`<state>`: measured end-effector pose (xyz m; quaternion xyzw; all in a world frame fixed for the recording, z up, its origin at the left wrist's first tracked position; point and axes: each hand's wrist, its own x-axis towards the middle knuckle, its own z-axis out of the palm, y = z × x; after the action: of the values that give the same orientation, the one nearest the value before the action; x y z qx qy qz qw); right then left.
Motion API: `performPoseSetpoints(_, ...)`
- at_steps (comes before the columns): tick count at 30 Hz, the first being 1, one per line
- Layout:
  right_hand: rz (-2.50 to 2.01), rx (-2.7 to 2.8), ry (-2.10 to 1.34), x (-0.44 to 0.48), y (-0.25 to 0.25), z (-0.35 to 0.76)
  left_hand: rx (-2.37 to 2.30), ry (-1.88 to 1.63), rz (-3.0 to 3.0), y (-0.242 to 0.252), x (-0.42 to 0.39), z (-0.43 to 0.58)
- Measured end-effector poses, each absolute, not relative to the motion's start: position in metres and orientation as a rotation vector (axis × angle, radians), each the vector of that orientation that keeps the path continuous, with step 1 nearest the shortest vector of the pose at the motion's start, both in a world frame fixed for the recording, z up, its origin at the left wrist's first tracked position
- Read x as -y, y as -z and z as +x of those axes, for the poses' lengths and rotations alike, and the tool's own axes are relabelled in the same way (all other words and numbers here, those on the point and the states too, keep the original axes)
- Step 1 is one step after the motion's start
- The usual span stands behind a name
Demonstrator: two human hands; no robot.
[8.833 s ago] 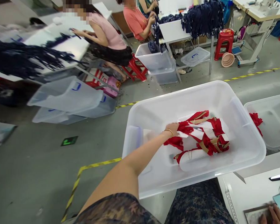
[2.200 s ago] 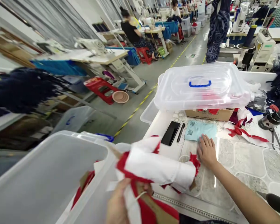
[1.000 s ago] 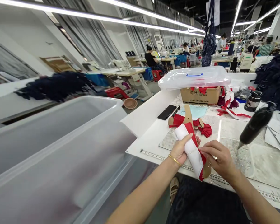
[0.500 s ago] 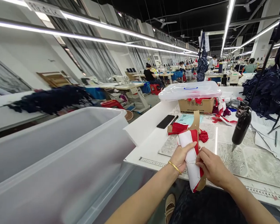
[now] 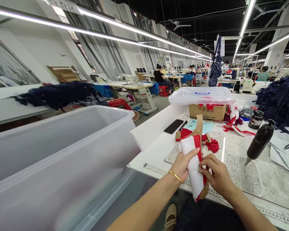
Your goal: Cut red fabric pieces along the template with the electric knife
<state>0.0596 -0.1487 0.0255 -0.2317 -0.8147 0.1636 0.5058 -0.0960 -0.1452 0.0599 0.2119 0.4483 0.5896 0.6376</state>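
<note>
I hold a bundle of red and white fabric pieces (image 5: 192, 154) with brown card backing over the near edge of the white worktable (image 5: 156, 141). My left hand (image 5: 183, 163), with a gold bracelet at the wrist, wraps round the bundle's left side. My right hand (image 5: 218, 175) pinches its right side, fingers closed near a thin band about the bundle. More red fabric pieces (image 5: 210, 145) lie on the table just behind it.
A large translucent plastic bin (image 5: 62, 154) stands at my left. On the table are a black phone (image 5: 173, 126), a cardboard box (image 5: 208, 111) under a clear lid (image 5: 202, 95), a hanging black tool (image 5: 258, 143) and dark fabric (image 5: 276, 96). Other people sit at far sewing tables.
The bundle was lifted out of the bin by my left hand and brought over the table; my right hand left the table and joined it. In the last second both hands stay on it.
</note>
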Motion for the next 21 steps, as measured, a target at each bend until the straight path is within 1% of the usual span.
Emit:
performPoseSetpoints(3, -0.606, 2.087, -0.365, 0.148, -0.021, 0.056, -1.009, -1.338, 0.481, -0.054, 0.151, -0.095)
performPoseSetpoints(6, -0.723, 2.213, -0.419, 0.155, -0.018, 0.057, -1.011, -1.316, 0.455, -0.047, 0.154, -0.095)
performPoseSetpoints(9, -0.735, 2.220, -0.630, 0.169, -0.019, 0.058, -1.025, -1.318, 0.412, -0.041, 0.148, -0.100)
performPoseSetpoints(11, -0.632, 2.161, -0.806, 0.180, -0.022, 0.059, -1.041, -1.349, 0.375, -0.039, 0.140, -0.108)
performPoseSetpoints(13, -0.538, 2.077, -0.864, 0.187, -0.024, 0.061, -1.057, -1.391, 0.338, -0.038, 0.131, -0.118)
performPoseSetpoints(17, -0.596, 1.946, -0.626, 0.177, -0.022, 0.061, -1.070, -1.408, 0.306, -0.037, 0.126, -0.126)
performPoseSetpoints(21, -0.646, 2.006, -0.479, 0.159, -0.014, 0.050, -1.033, -1.386, 0.331, -0.037, 0.138, -0.112)
